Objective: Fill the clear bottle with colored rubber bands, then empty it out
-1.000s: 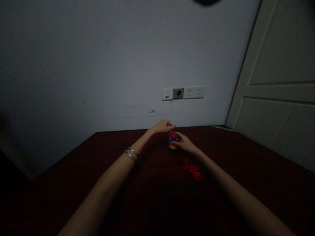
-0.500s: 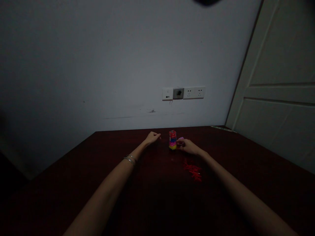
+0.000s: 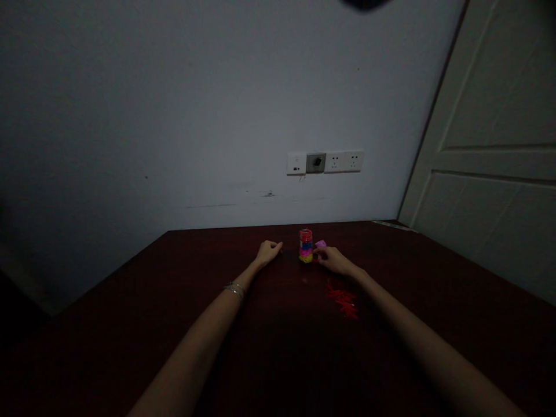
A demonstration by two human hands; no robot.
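A small clear jar [image 3: 306, 245] stands upright on the dark red table, filled in layers of yellow, pink, blue and red pieces. To its left my left hand [image 3: 268, 252] rests on the table, fingers curled in, with nothing visible in them and apart from the jar. On the jar's other side, my right hand [image 3: 333, 259] has its fingertips pinched close to the jar's lower wall; anything between them is too small to make out. Just behind those fingers is a pinkish-purple object [image 3: 321, 244], partly hidden. Nearer me lies a loose pile of thin red pieces [image 3: 343, 299].
Behind the table [image 3: 278, 353] rises a pale wall [image 3: 217, 116] with a row of sockets and switches [image 3: 324, 163]. A panelled door [image 3: 490, 145] is on the right. A light strip [image 3: 394, 226] lies at the table's far right edge.
My left hand has shifted slightly downward in view. The right fingers have lowered a little, and more of the purple object shows behind them. The jar stays upright.
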